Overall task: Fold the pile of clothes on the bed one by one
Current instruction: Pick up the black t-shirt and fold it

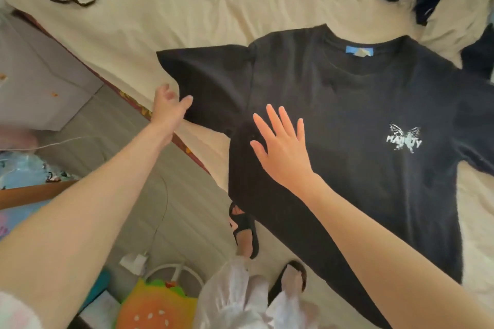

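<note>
A black T-shirt [347, 115] is spread flat on the bed [187, 21]. The right hand [283, 147] is laid on it, fingers apart. The left hand [168, 109] is held open beside the left sleeve [208, 80].

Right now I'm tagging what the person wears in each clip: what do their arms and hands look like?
Both forearms are bare, with no watch, ring or glove visible on the left hand or right hand. Only a fuzzy pale sleeve edge with faint pink patches shows at the lower left, high on the left arm. The right arm shows no sleeve in view.
</note>
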